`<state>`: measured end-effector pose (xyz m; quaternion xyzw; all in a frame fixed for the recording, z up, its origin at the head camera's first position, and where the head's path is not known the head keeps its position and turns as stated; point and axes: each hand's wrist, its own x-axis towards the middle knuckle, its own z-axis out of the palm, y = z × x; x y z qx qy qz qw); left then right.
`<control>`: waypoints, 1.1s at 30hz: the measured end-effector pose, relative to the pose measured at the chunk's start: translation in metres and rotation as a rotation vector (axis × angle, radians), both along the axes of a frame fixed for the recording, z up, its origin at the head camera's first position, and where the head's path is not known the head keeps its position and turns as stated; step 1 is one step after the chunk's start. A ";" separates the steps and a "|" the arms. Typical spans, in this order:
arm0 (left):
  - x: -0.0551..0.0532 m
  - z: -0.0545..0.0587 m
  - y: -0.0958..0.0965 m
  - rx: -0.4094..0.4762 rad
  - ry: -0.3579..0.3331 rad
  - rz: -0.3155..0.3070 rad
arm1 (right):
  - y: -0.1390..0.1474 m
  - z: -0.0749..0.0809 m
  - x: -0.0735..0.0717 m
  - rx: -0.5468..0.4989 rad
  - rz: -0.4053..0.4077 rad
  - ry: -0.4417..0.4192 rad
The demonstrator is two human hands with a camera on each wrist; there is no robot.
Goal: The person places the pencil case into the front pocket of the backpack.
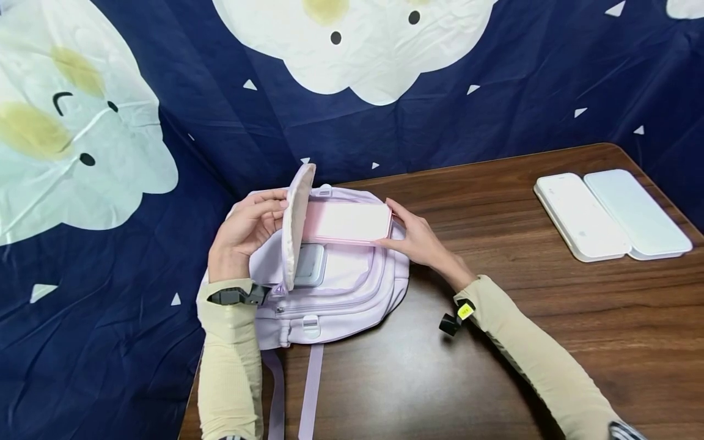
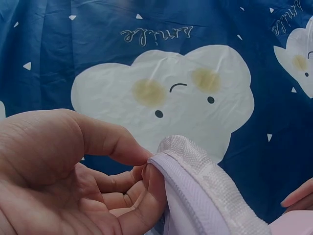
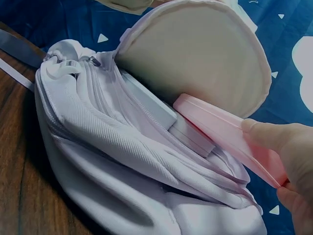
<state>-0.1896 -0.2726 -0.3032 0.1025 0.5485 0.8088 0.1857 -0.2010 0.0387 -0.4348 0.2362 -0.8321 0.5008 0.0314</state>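
A lilac backpack (image 1: 341, 315) lies on the table with its front pocket unzipped. My left hand (image 1: 245, 229) pinches the edge of the raised pocket flap (image 2: 195, 191) between thumb and fingers. In my right hand (image 1: 416, 239) is a flat pink box (image 1: 349, 222), gripped at its right end. The right wrist view shows the pink box (image 3: 220, 127) tilted, its far end at the pocket opening under the flap (image 3: 195, 54). A pale blue-grey box (image 3: 149, 103) sits inside the pocket, partly hidden by the flap in the head view.
At the table's right end, a white box (image 1: 583, 217) and a pale blue box (image 1: 638, 214) lie side by side. Lilac straps (image 1: 311, 391) trail toward the front edge. A navy cloud-print curtain (image 1: 385, 134) hangs behind and left of the wooden table (image 1: 495, 226).
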 end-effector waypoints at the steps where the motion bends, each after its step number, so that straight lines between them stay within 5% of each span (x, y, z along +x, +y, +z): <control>1: 0.000 0.000 0.001 -0.004 -0.001 0.001 | -0.002 0.000 -0.001 0.007 0.002 -0.001; 33: 0.002 0.004 0.010 -0.034 -0.020 0.025 | -0.081 0.011 -0.028 0.105 0.083 0.013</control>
